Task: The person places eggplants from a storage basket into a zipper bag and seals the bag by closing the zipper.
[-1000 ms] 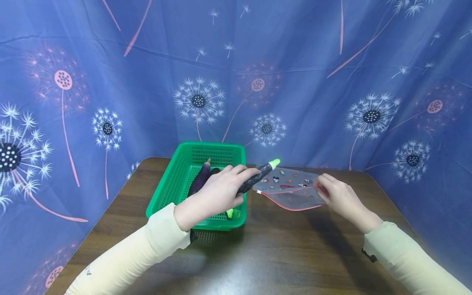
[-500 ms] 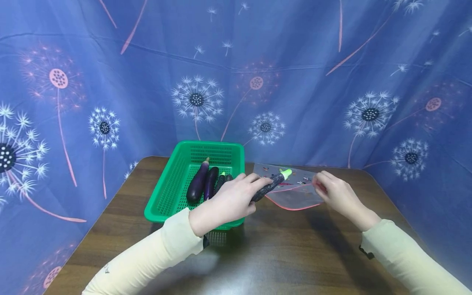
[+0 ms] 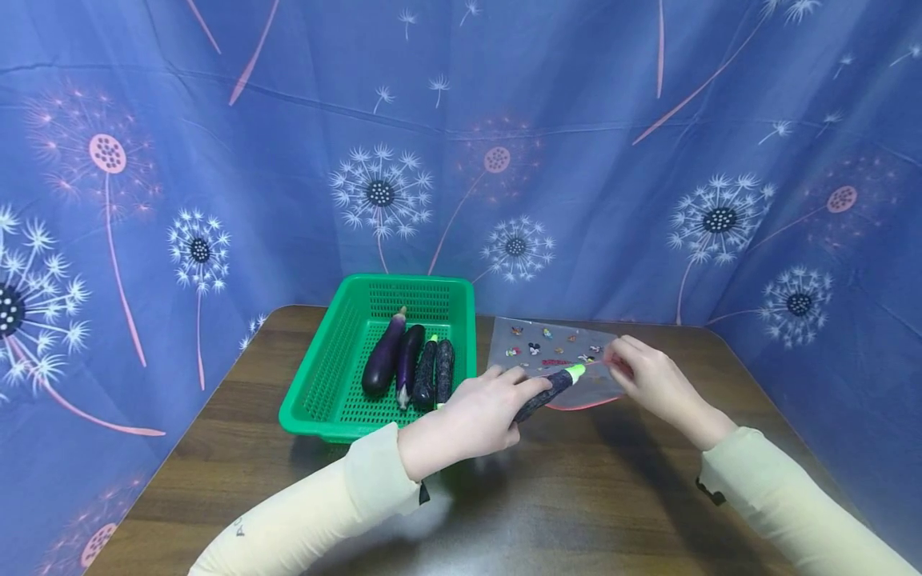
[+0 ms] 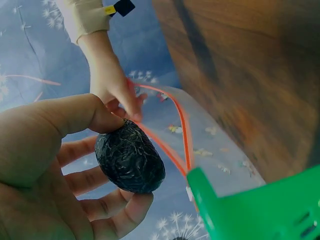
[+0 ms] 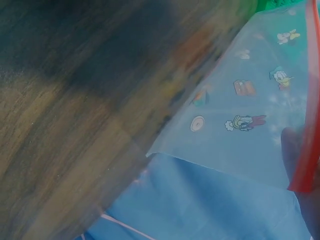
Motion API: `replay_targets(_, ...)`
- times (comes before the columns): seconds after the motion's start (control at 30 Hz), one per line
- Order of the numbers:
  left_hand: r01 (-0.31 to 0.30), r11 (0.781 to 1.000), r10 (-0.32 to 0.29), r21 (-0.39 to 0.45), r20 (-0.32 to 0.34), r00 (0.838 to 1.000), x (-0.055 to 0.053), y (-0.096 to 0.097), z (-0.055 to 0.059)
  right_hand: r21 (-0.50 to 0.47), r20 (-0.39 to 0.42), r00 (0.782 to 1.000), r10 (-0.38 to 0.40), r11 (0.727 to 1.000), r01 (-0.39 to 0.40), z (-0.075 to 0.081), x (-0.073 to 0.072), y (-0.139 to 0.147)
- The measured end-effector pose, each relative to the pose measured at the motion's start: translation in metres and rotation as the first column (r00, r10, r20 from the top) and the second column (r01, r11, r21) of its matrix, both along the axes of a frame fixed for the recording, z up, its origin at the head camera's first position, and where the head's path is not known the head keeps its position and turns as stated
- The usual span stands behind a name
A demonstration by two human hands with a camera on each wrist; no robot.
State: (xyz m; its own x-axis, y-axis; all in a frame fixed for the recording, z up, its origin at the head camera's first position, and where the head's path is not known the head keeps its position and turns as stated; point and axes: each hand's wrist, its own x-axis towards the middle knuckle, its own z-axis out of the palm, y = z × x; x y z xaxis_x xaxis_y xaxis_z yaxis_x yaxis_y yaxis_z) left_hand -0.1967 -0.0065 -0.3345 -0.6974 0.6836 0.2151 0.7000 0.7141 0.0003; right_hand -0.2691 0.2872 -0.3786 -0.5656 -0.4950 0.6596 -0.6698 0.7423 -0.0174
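My left hand [image 3: 471, 416] grips a dark, wrinkled zucchini [image 3: 545, 394] with a bright green tip, which points to the upper right. In the left wrist view the thumb and fingers curl round the zucchini [image 4: 130, 157], its dark end facing the camera. A clear zip bag [image 3: 515, 340] with cartoon prints and a red seal lies to the right of the basket. My right hand [image 3: 651, 380] pinches the bag's mouth at its right corner, and the left wrist view shows the seal parted. The zucchini's tip is at the mouth; whether it is inside is hard to tell.
A green plastic basket [image 3: 317, 380] stands left of the bag. Inside lie a large eggplant [image 3: 384, 356], a slimmer eggplant [image 3: 409, 356] and two dark zucchinis [image 3: 426, 376]. A blue dandelion-print curtain [image 3: 598, 176] hangs behind the wooden table [image 3: 576, 488].
My left hand has carried the zucchini rightward and down from above the basket to the bag's mouth, uncovering the basket's contents. The right hand keeps its pinch on the bag almost unmoved.
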Motion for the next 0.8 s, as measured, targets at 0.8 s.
replay_targets(0.8, -0.016, 1.000, 0.014, 0.022, 0.081, 0.997, -0.010, 0.023, -0.027, 0.005, -0.019, 0.999, 0.031, 1.000, -0.031, -0.002, 0.002, 0.000)
